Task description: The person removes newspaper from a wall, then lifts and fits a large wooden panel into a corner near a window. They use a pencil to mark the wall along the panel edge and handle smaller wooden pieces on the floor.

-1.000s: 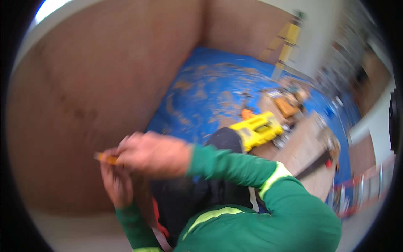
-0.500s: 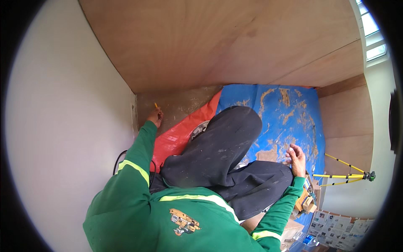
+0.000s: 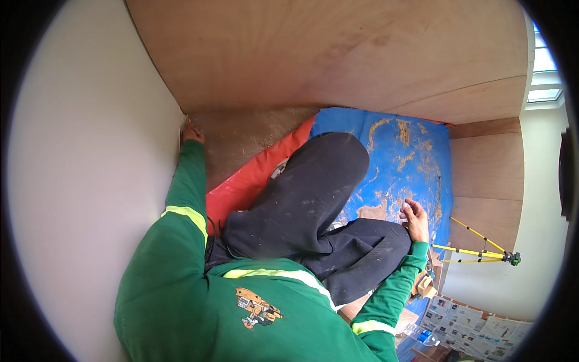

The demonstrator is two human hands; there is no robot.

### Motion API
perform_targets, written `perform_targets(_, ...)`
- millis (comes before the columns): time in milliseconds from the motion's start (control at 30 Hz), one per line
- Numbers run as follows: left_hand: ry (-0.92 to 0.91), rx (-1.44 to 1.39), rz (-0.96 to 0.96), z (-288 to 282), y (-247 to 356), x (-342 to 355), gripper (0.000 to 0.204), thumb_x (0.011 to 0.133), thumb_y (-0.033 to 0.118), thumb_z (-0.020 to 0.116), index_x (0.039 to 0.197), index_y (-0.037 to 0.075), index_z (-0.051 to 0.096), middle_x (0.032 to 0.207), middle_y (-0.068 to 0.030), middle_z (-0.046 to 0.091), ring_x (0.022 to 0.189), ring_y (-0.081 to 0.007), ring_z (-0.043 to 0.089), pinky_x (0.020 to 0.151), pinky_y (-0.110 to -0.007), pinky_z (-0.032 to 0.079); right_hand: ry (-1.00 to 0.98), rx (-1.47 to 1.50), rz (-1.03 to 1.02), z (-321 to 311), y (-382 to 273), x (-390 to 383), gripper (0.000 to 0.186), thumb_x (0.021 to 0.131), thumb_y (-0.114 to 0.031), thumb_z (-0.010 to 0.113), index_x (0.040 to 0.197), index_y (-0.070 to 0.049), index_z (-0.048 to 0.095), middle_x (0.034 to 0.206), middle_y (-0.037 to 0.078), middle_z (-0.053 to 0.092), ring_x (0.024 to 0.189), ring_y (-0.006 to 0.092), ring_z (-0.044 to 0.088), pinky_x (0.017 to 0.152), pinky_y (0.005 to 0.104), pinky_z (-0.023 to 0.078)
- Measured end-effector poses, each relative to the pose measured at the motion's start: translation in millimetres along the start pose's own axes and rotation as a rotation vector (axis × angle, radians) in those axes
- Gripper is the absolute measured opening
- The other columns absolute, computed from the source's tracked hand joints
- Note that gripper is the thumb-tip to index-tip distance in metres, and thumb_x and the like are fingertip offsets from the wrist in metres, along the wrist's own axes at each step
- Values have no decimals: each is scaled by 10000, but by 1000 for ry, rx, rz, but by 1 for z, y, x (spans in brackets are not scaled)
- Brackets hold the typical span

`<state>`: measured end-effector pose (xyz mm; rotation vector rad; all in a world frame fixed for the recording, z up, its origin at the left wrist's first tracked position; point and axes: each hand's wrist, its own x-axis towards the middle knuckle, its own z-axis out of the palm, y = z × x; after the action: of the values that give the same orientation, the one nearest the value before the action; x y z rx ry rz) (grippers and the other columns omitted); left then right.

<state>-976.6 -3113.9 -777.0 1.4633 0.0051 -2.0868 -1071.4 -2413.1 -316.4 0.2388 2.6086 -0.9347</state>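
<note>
My left hand (image 3: 193, 134) reaches into the bottom corner where the white wall (image 3: 90, 175) meets the plywood panel (image 3: 325, 54), its fingers closed on a small yellow pencil (image 3: 189, 120), partly hidden, over the bare brown floor (image 3: 241, 136). My right hand (image 3: 415, 217) rests beside my bent knee in dark trousers (image 3: 319, 181), with fingers apart and slightly curled, holding nothing that shows. Near it lies a blue tarp (image 3: 386, 151) strewn with shavings, and a red tarp (image 3: 247, 181) runs along my left leg.
A yellow tripod (image 3: 476, 253) stands at the right. Cardboard boxes (image 3: 425, 283), a plastic water bottle (image 3: 425, 336) and a wall or board covered with papers (image 3: 470, 326) are at the lower right. A window (image 3: 544, 60) is at the upper right.
My view has turned toward the corner. My hands, together at the pencil a second ago, are now apart; my left hand has moved farther into the corner with the pencil.
</note>
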Motion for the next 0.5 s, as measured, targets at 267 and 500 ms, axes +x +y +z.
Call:
perform_targets(267,-147,-646,2,10,13,20,148,1031,161,663,1104,34,680,959,-65,652,856,-179,647,717,-248,620,13,22,-30,2,-5,6,494,1029,-336,682,1386,-7,593,1041,35,695,845,96,643,675,253,510)
perform_targets(500,-365,-666,132,14,-6,51,315,1100,136,541,1348,-53,588,1312,-153,634,1208,-235,643,912,-265,640,61,82,-63,-3,13,0,477,1026,-310,688,1365,15,601,1044,56,702,835,105,643,681,258,513)
